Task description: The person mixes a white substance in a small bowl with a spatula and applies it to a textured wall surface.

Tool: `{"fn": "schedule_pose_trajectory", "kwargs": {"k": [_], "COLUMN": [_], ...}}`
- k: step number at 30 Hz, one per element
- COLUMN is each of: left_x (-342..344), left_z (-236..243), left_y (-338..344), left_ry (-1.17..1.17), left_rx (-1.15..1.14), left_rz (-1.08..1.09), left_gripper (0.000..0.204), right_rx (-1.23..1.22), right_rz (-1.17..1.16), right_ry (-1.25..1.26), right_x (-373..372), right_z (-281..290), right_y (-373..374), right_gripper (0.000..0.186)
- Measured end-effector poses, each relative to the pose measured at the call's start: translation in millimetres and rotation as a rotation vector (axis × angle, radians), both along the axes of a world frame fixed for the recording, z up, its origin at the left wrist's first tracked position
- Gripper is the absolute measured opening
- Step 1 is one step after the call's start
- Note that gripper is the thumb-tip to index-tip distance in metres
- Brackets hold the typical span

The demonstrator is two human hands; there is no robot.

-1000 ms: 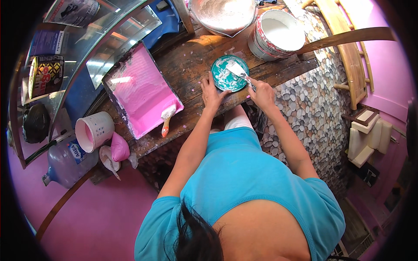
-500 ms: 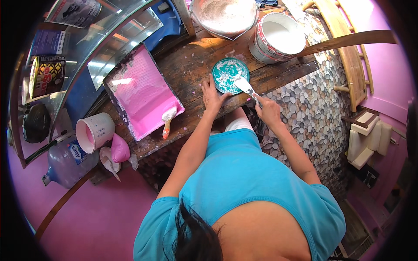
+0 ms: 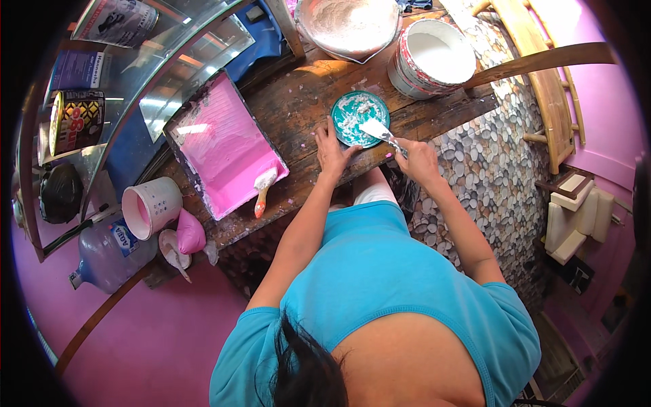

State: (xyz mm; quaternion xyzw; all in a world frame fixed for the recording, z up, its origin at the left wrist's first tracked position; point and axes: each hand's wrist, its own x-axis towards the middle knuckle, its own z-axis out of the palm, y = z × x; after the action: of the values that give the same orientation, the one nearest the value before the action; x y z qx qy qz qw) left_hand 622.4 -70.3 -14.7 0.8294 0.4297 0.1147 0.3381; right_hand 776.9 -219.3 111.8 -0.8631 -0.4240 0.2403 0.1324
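A round teal lid [image 3: 350,115], smeared with white paste, lies on the wooden table near its front edge. My left hand [image 3: 332,154] holds its lower left rim, index finger up along one side and thumb along the bottom. In my right hand [image 3: 418,161] is a putty knife [image 3: 375,129], gripped by the handle. Its whitened blade rests on the lid's lower right part, over the paste. How the fingers wrap the handle is partly hidden.
On the wooden table [image 3: 305,95] sit a pink paint tray [image 3: 224,136] with a paintbrush [image 3: 263,190], a white paint bucket [image 3: 424,85], and a basin [image 3: 349,27] of pale powder. A white tub [image 3: 152,207] and large plastic bottle [image 3: 112,251] are at left, below glass shelving.
The putty knife's blade has shifted slightly left over the lid, and my right hand has turned with it. My left hand stays on the rim.
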Motion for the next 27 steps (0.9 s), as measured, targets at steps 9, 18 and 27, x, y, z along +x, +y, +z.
{"fn": "schedule_pose_trajectory", "kwargs": {"k": [9,18,27], "left_x": [2,2,1], "left_z": [0,-2,-2], "left_y": [-1,-1,-2], "left_ry": [0.012,0.023,0.009], "left_rx": [0.009,0.004,0.015], "left_rz": [0.015,0.011,0.013], "left_gripper": [0.115,0.115,0.115], "right_rx": [0.279,0.285,0.037], "right_rz": [-0.01,-0.087,-0.264], "right_ry": [-0.098,-0.097,0.003], "right_x": [2,-6,20], "right_z": [-21,-30,-11], "right_y": [-14,-23,-33], "right_gripper": [0.037,0.036,0.035]}}
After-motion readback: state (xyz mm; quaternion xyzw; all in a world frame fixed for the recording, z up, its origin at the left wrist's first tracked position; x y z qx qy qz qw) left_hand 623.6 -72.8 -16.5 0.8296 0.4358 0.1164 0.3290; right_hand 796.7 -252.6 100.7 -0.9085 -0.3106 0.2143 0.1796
